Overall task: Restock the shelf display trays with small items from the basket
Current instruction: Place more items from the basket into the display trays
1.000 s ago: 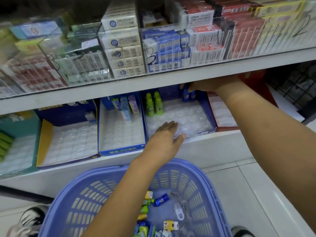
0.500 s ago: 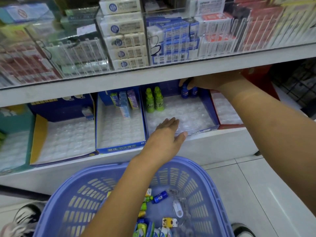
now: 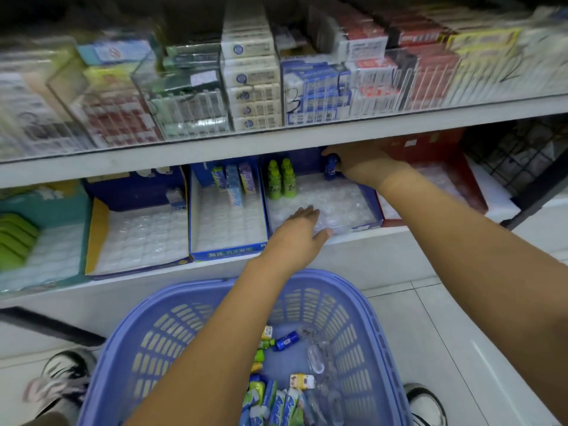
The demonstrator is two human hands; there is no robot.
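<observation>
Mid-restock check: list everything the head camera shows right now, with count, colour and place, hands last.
basket: one, lilac, on floor below shelf, small items inside
loose blue bottle: one, blue, lying in basket
blue tray: one, blue, lower shelf, centre
green bottles: at least two, green, upright, blue tray's back left
packs: three, green, blue, purple, next tray left
red tray: one, red, right of blue tray
boxes: many, mixed colours, upper shelf
left hand: flat over blue tray's front
right hand: gripping dark blue bottle at tray's back
</observation>
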